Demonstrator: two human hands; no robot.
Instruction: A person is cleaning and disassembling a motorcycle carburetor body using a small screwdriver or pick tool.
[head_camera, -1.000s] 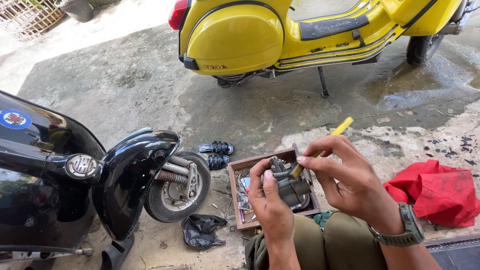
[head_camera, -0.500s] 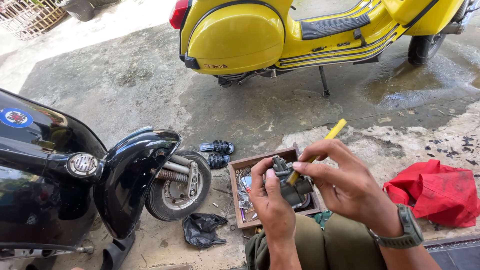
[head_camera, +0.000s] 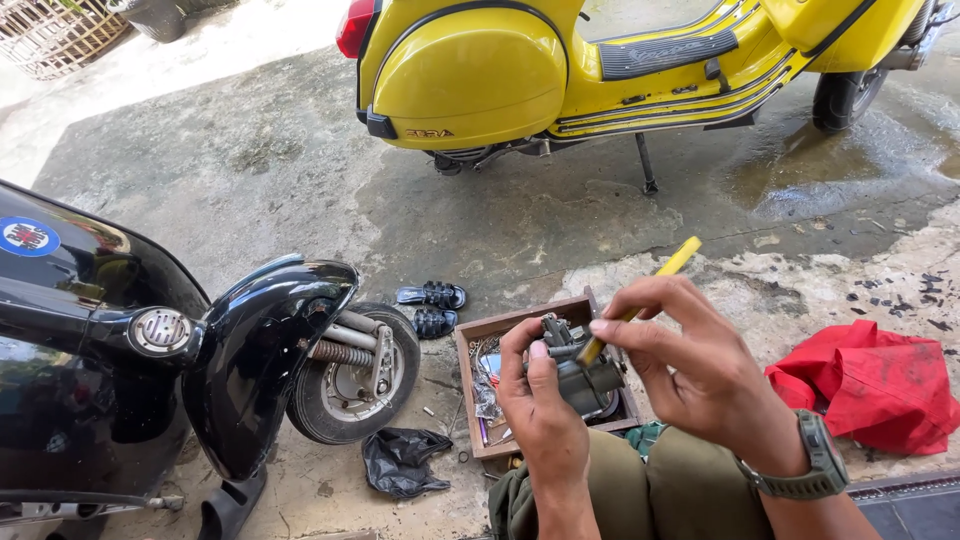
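- The left hand (head_camera: 545, 415) grips a small grey metal engine part (head_camera: 582, 375), fingers wrapped around its near side and thumb pressed on top.
- The right hand (head_camera: 700, 375) pinches a yellow-handled tool (head_camera: 645, 300) between thumb and fingertips; the handle slants up and to the right, and its lower end meets the top of the metal part.
- A green wristwatch (head_camera: 812, 462) sits on the right wrist.
- Both hands hover above the person's knees, clothed in olive trousers (head_camera: 660, 490).
- Just beneath the part lies an open wooden box (head_camera: 505, 325) on the concrete floor (head_camera: 280, 160), cluttered with small bits too tangled to identify.
- A crumpled black bag (head_camera: 400, 462) lies left of the box, and a pair of black sandals (head_camera: 432, 307) sits just beyond it.
- To the right lies a bunched red cloth (head_camera: 870, 385).
- At left stands a black scooter (head_camera: 110, 350), its front wheel (head_camera: 355, 375) near the box.
- Across the floor, well apart, a yellow scooter (head_camera: 520, 70) is parked on its stand beside a wet patch.
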